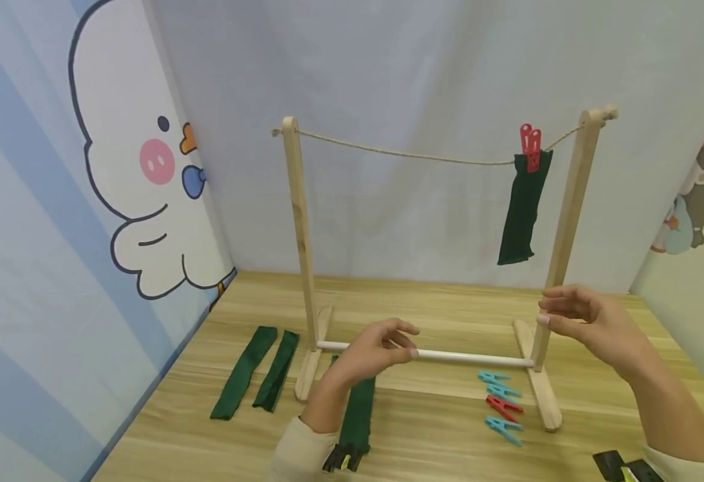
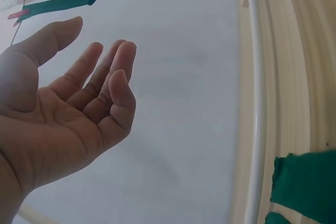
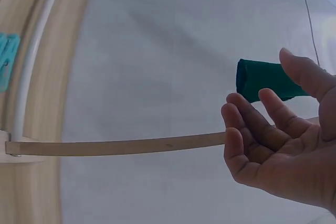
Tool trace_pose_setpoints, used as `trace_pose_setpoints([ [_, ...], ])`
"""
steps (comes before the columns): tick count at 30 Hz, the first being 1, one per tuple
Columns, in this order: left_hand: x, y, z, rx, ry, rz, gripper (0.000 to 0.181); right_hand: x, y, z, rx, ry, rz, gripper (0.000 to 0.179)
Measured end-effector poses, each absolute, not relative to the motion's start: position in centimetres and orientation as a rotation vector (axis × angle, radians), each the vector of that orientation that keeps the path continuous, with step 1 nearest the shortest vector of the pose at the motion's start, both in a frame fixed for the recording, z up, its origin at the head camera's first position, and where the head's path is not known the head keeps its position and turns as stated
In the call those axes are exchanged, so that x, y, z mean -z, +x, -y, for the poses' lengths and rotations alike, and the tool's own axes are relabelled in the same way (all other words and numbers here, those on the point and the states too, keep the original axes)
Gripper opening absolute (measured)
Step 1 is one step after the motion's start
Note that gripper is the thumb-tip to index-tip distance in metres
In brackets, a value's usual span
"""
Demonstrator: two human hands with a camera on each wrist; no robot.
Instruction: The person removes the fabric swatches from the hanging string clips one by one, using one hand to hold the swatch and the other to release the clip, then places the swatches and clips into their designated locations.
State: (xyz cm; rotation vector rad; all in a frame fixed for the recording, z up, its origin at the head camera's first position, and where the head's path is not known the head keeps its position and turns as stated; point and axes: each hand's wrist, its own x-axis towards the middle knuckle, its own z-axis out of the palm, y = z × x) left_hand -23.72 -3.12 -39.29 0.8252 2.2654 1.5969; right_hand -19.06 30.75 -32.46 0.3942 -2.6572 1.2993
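Observation:
My left hand (image 1: 376, 348) hovers in front of the white crossbar (image 1: 472, 358) of a wooden drying rack, fingers loosely bent and holding nothing. The right hand (image 1: 595, 328) is also without any object, fingertips beside the rack's right post (image 1: 569, 234) in the head view. From the rope (image 1: 400, 154) hangs a dark green strip of cloth (image 1: 523, 214), clipped by a red clothespin (image 1: 531, 148) near the right end. In the right wrist view the hanging cloth (image 3: 268, 81) shows behind the fingers. Another green cloth (image 1: 359, 415) lies partly hidden behind my left forearm.
Two green cloths, one longer (image 1: 244, 371) and one shorter (image 1: 276, 371), lie left of the rack. Several clothespins lie near its right foot (image 1: 544, 398): a red one (image 1: 504, 407) among blue ones (image 1: 504, 428). A pale curtain (image 1: 388, 221) stands behind the table.

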Motion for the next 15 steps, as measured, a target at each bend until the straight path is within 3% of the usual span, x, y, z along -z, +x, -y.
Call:
trace_pose_setpoints([
  [7, 38.6, -24.1, 1.1, -1.674, 0.888, -2.266, 0.031, 30.4, -19.3, -31.4, -1.299, 0.455, 2.538, 0.032],
  [15, 38.0, -24.4, -0.7, -1.797, 0.866, -2.239, 0.033, 27.6, -19.6, -30.5, -1.228, 0.436, 2.454, 0.036],
])
